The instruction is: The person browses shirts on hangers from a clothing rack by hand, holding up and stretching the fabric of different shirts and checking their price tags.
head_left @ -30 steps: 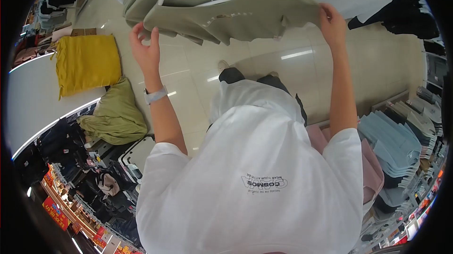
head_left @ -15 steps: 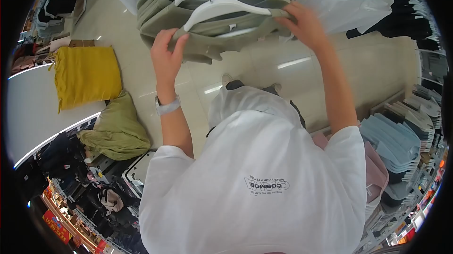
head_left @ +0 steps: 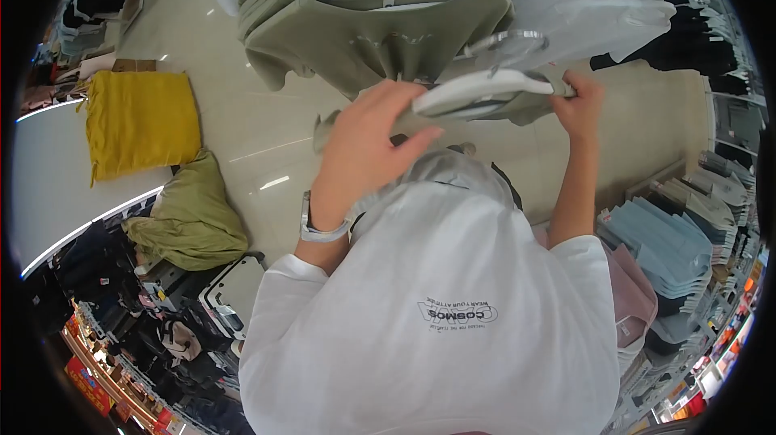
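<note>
A sage-green shirt (head_left: pixel 525 109) on a white plastic hanger (head_left: pixel 477 89) is held off the rack, tilted, with the hanger's clear hook blurred by motion. My right hand (head_left: pixel 580 107) is closed on the shirt's right shoulder. My left hand (head_left: pixel 368 144) is at the other shoulder, fingers curled over it and thumb held apart; its fingertips are partly hidden. Green fabric shows behind that hand. Just ahead, more sage-green shirts (head_left: pixel 380 27) hang on white hangers, the front one facing me.
White shirts (head_left: pixel 582 10) hang at the upper right, with black garments (head_left: pixel 687 39) beyond. On my left, a yellow cloth (head_left: pixel 144 124) lies on a grey surface (head_left: pixel 48 184), near an olive cloth (head_left: pixel 190 221) and suitcases (head_left: pixel 234 293). Light-blue garments (head_left: pixel 659 245) hang on the right.
The front green shirt on its hanger has come away from the row toward me and turned. My left hand has moved right and nearer; my right hand has moved right and nearer too.
</note>
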`<state>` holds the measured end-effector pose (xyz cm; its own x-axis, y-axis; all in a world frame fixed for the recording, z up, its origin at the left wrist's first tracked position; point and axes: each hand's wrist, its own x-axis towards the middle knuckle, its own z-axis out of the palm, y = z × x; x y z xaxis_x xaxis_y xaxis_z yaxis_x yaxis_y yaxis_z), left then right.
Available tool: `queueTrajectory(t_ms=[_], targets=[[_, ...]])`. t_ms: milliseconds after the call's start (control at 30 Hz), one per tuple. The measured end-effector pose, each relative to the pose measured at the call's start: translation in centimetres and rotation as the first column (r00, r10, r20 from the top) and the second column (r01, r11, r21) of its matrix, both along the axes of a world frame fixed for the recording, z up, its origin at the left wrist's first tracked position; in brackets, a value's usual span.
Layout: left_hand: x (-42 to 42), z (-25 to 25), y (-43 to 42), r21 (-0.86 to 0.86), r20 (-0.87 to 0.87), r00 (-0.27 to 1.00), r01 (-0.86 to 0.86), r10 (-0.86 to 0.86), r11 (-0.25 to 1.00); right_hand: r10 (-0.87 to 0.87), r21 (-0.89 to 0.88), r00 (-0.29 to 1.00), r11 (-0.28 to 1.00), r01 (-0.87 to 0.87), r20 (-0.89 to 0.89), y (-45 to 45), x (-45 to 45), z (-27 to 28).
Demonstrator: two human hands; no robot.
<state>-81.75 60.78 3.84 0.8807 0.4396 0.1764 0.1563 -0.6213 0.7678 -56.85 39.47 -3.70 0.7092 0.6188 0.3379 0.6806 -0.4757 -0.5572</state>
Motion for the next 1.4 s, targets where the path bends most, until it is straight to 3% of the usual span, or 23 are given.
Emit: queueTrajectory(t_ms=[33,133,200,267,400,467,533,600,633,667,733,767,800,867,967,1100,1167,1267,1333,1400], targets=[[0.1,0.0,-0.4,-0.066,-0.031,0.995,0.091,-0.094,0.994,0.01,0.007,0.999,1.0,-0.01,-0.034,-0.3,-0.5,0.0],[0.6,-0.2,-1.6,-0.162,-0.031,0.986,0.159,-0.166,0.974,0.004,0.019,0.995,1.0,-0.002,-0.103,-1.5,-0.8,-0.7],[1.2,0.0,-2.5,-0.134,0.026,0.986,0.167,-0.165,0.977,-0.009,0.027,0.991,1.0,0.013,-0.135,-2.0,-1.1,-0.8],[1.5,-0.1,-3.3,-0.091,0.049,0.991,0.129,-0.125,0.987,-0.174,0.233,0.982,0.955,0.185,-0.068,-2.1,-2.7,-0.2],[1.9,0.4,-5.2,-0.117,0.053,0.987,0.156,-0.151,0.981,-0.289,0.263,0.955,0.918,0.297,-0.068,-3.7,-6.1,1.2],[2.0,0.5,-6.0,-0.042,0.11,0.966,0.241,-0.235,0.97,-0.222,0.325,0.966,0.93,0.169,0.132,-3.0,-8.1,3.4],[2.0,0.8,-6.8,-0.031,0.098,0.956,0.281,-0.277,0.959,-0.192,0.354,0.967,0.927,0.124,0.165,-3.2,-8.2,4.3],[1.9,1.3,-7.3,-0.018,0.087,0.942,0.326,-0.324,0.945,0.237,0.273,0.972,0.935,-0.226,-0.009,-4.9,-7.6,3.9],[1.9,1.6,-7.4,-0.008,0.093,0.92,0.383,-0.381,0.924,0.065,0.25,0.998,0.966,-0.068,0.019,-4.6,-8.1,3.7],[1.8,1.8,-7.4,0.003,0.099,0.895,0.437,-0.435,0.899,0.061,0.243,0.998,0.968,-0.063,0.016,-5.1,-8.2,3.5],[1.5,2.2,-7.3,0.04,0.077,0.865,0.494,-0.495,0.869,-0.037,0.328,0.978,0.944,-0.034,0.207,-5.6,-7.8,3.4],[1.4,2.4,-7.1,0.078,0.048,0.833,0.548,-0.552,0.833,-0.239,0.375,0.938,0.917,0.134,0.25,-5.6,-7.7,3.6],[1.1,2.7,-6.6,0.071,0.046,0.835,0.544,-0.548,0.836,-0.234,0.37,0.941,0.919,0.132,0.246,-6.3,-7.5,3.8],[0.2,3.2,-5.1,-0.001,-0.062,0.816,0.576,-0.575,0.817,-0.565,0.299,0.825,0.789,0.537,0.009,-8.6,-6.7,4.4],[-0.6,1.1,-3.3,-0.014,-0.082,0.894,0.442,-0.441,0.897,-0.573,0.269,0.818,0.781,0.564,-0.052,-9.1,-5.1,6.0],[-0.1,0.1,-3.1,-0.189,0.103,0.949,0.314,-0.299,0.931,-0.488,0.19,0.858,0.837,0.513,-0.163,-7.9,-5.3,7.7],[0.3,-0.1,-3.3,0.035,0.103,0.93,0.351,-0.353,0.936,-0.443,0.209,0.874,0.852,0.48,-0.201,-7.2,-5.2,7.6],[0.3,0.0,-3.2,0.106,0.11,0.922,0.359,-0.37,0.927,-0.399,0.116,0.869,0.887,0.446,-0.292,-8.7,-4.6,7.4],[0.3,-0.1,-3.1,0.11,0.13,0.924,0.346,-0.359,0.932,-0.135,0.605,0.982,0.774,0.19,-0.135,-7.1,-5.1,7.2],[0.5,0.0,-2.9,0.121,0.142,0.926,0.335,-0.351,0.934,-0.073,0.612,0.996,0.786,0.091,-0.056,-8.3,-5.5,6.9]])
